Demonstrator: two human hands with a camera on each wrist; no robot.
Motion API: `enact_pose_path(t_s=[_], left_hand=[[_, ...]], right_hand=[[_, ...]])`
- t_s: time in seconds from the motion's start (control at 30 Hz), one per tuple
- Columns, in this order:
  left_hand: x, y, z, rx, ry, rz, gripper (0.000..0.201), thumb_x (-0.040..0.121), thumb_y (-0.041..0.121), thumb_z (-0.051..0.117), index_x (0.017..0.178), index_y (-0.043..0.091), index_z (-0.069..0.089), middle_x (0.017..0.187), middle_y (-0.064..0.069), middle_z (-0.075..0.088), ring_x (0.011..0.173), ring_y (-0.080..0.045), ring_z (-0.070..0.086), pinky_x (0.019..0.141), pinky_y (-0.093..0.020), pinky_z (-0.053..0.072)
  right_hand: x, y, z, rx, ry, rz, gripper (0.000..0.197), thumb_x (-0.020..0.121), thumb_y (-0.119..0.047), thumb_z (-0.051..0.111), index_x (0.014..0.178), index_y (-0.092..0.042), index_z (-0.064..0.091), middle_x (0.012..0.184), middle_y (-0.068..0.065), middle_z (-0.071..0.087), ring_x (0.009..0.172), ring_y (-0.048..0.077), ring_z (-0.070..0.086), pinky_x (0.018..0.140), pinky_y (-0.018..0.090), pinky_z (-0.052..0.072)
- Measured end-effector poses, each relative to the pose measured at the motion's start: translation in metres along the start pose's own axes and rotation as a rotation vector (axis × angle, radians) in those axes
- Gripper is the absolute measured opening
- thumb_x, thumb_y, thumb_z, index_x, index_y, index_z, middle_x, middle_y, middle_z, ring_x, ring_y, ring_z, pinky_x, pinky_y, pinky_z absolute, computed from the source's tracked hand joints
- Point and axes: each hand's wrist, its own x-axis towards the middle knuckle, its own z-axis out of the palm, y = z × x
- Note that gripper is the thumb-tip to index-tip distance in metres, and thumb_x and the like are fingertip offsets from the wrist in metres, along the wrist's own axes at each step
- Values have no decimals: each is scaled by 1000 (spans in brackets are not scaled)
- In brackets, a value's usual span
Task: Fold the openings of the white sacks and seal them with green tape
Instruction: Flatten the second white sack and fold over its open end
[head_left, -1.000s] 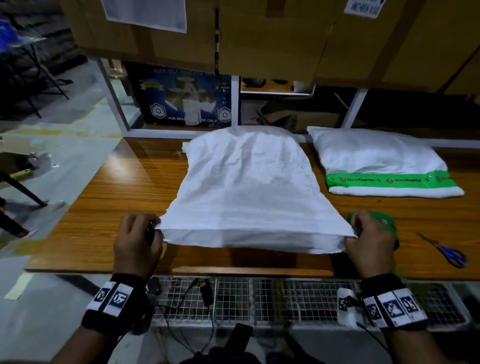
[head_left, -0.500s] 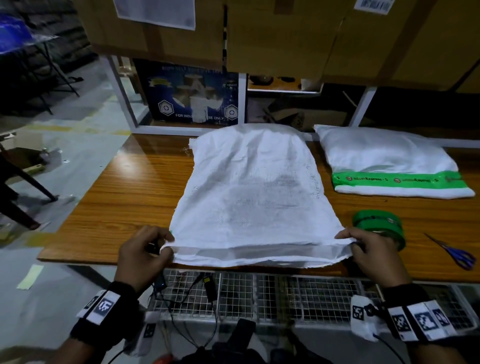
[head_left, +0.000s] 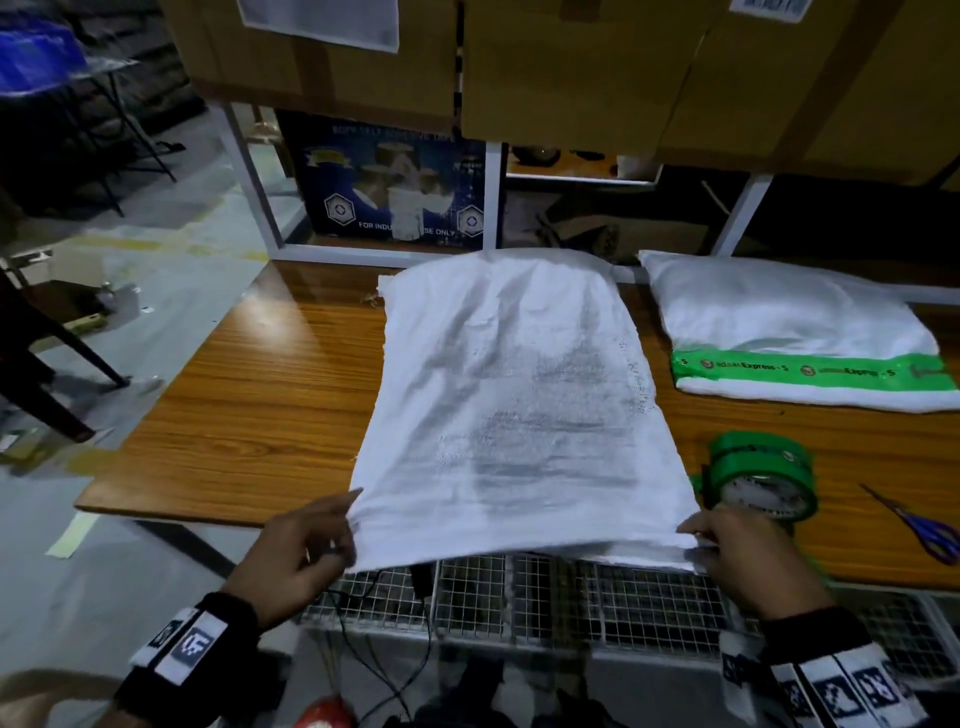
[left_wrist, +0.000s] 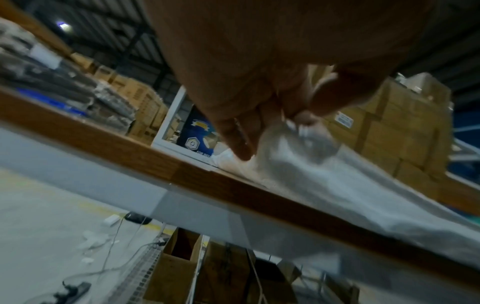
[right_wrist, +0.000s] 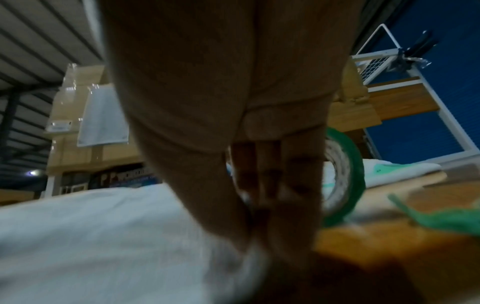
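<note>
done: sealed sack (head_left: 789, 332) at table's (head_left: 260, 415) far right, green-taped | now: left hand (head_left: 298, 551), right hand (head_left: 748, 558) each pinch a near corner of unsealed white sack (head_left: 509, 405), mid-table, opening overhanging near edge | left: fold, then tape from green tape roll (head_left: 761, 480) beside right hand

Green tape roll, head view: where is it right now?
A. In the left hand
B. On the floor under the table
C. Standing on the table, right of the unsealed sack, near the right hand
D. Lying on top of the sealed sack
C. The green tape roll stands on the wooden table, just right of the unsealed sack, beyond the right hand, which grips the sack's corner.
</note>
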Motion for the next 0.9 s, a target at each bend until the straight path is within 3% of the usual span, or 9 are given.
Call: enact_pose_path(t_s=[0.07,0.13,0.23,0.3,0.43,0.53,0.6,0.7,0.9], left_hand=[[-6,-2,-6,63,-143,42,29,83,41,58,63,21,65,146,27,44,142,2,34,105,-22,36],[-5,4,-17,75,-85,66,43,92,50,53,67,21,71,146,22,48,141,-4,38,106,-17,33],[26,34,-35,90,200,15,44,93,62,43,84,35,75,116,21,68,105,1,61,82,-10,41],[73,42,-41,211,235,-43,49,88,67,40,100,33,74,99,16,69,89,-6,62,73,-16,43],[183,33,-18,502,-153,-78,50,84,60,61,128,37,52,131,0,59,115,-21,53,91,-36,46],[235,25,14,678,-322,-69,86,72,54,79,144,30,38,152,0,39,137,-27,37,105,-41,40],[253,12,27,799,-439,-113,110,66,61,81,153,20,27,162,-6,21,148,-28,22,116,-43,30],[266,-13,28,690,-519,-149,127,67,61,83,159,17,7,167,-6,-3,153,-23,0,123,-40,12],[297,-38,17,666,-483,-74,132,69,65,78,158,12,-4,166,-8,-7,153,-24,-3,121,-37,8]], right_hand=[[-2,2,-19,-90,-182,-43,26,96,-30,60,120,-33,70,126,-9,67,108,8,64,91,27,51],[0,-2,-45,-152,-299,-73,31,98,-39,53,127,-38,63,134,-13,62,118,8,59,96,27,48],[26,-22,-84,-123,-186,-143,38,95,-42,59,133,-40,56,134,-14,58,120,8,56,89,21,40],[64,-45,-98,-41,-92,-233,45,93,-42,63,136,-39,51,138,-12,54,124,11,53,92,23,38],[168,-91,-81,-80,-183,-298,94,73,-52,81,150,-41,28,158,9,30,142,33,34,112,46,35],[211,-114,-60,-185,-398,-240,139,54,-58,91,154,-48,-5,165,8,-18,149,49,-2,111,70,24],[224,-113,-47,-211,-504,-215,151,47,-60,93,150,-52,-17,160,7,-33,145,55,-15,107,79,17],[242,-105,-39,-202,-571,-197,157,39,-63,94,145,-57,-22,156,4,-41,140,56,-25,103,82,13],[285,-103,-44,-216,-545,-194,157,37,-66,93,144,-59,-23,155,2,-42,139,57,-26,105,80,12]])
